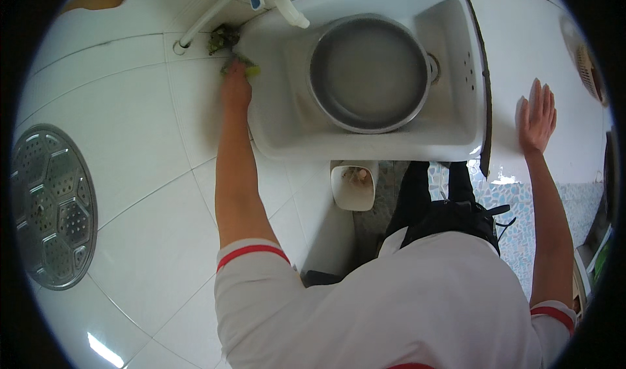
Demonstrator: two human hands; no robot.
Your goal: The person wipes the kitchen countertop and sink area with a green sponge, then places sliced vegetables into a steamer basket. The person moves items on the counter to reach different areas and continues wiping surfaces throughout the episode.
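My left hand point(236, 89) is at the left rim of a white sink point(274, 144), its fingers closed on a yellow-green scrubbing sponge point(253, 70) that is partly hidden and blurred. Just beyond it, a dark green and brown clump point(224, 38), perhaps another scrubber, lies in the corner by the wall. Inside the sink stands a round grey metal pot point(370, 73) with cloudy liquid or a dull bottom; I cannot tell which. My right hand point(538, 117) holds nothing. Its fingers are spread over the white surface point(513, 56) right of the sink.
A white tap point(288, 9) juts over the sink's back left, beside a white pipe point(210, 19). At far left is a perforated metal steamer plate point(56, 207). Below the sink sits a small white bin point(353, 188) with scraps. A woven basket point(589, 73) is at far right.
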